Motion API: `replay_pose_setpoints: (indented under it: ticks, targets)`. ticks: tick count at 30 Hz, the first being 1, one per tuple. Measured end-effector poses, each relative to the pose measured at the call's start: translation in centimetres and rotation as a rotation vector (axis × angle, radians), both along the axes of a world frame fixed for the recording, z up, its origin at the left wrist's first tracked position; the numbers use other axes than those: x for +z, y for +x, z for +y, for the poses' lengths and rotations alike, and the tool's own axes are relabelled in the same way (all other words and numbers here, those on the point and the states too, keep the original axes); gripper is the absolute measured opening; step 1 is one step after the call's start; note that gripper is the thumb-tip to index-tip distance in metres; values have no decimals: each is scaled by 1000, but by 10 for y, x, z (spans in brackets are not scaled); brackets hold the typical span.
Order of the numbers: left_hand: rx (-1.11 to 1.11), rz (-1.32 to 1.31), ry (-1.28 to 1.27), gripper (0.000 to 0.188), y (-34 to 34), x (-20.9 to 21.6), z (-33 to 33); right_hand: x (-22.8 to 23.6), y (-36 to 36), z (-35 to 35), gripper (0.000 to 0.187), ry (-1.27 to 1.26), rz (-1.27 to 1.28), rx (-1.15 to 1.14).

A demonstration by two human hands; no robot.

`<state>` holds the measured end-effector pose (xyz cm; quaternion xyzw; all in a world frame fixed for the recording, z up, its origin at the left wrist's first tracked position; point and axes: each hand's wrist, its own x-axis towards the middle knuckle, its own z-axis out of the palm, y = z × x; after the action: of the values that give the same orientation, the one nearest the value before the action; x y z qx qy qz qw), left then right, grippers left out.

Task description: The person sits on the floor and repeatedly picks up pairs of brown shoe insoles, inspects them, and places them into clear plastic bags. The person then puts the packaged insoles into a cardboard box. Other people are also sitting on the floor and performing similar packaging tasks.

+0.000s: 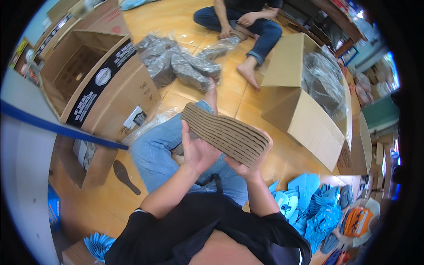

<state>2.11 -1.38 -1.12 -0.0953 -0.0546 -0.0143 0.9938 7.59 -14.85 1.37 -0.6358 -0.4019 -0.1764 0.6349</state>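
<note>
A stack of several grey-brown shoe soles [223, 132], pressed together with their edges upward, is held above my lap. My left hand [201, 154] supports its left part from below, with the thumb up along the near side. Around the right end curls my right hand [261, 158], its fingers partly hidden behind and beneath the soles. A single dark sole [126, 177] lies on the floor to the left of my knee. Ahead of my legs sit plastic-wrapped bundles [176, 62] of what look like more grey soles.
An open cardboard box [117, 95] stands on the left. On the right, another open box [320, 128] contains grey plastic-wrapped bundles. Blue sheet pieces [304, 203] are heaped at lower right. Across from me another person [260, 33] sits on the tiled floor, a hand on a brownish sole-like piece.
</note>
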Motion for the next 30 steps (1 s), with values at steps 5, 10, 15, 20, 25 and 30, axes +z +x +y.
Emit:
replay_pose_setpoints:
  ticks: [5,10,15,20,25,30]
  targets:
    - [496,280,600,60,8,17,22,-7,-20,3,97,193,567,372]
    - [591,211,1005,69,1,25,17,-11,-16,-2,76,586,1395,405]
    - [687,225,1266,62,-2,23,14,-17,-5,2,55,218,1308,126]
    - [753,86,1988,54,-3,15,15,21,7,-10,83,-295,339,41]
    - [622,34,2161,71,-2,4,5,41,12,0,78,-591,-19,-10]
    - [819,473,1907,91,-17,-7,-14,41,30,5,66,-349,-160,-202]
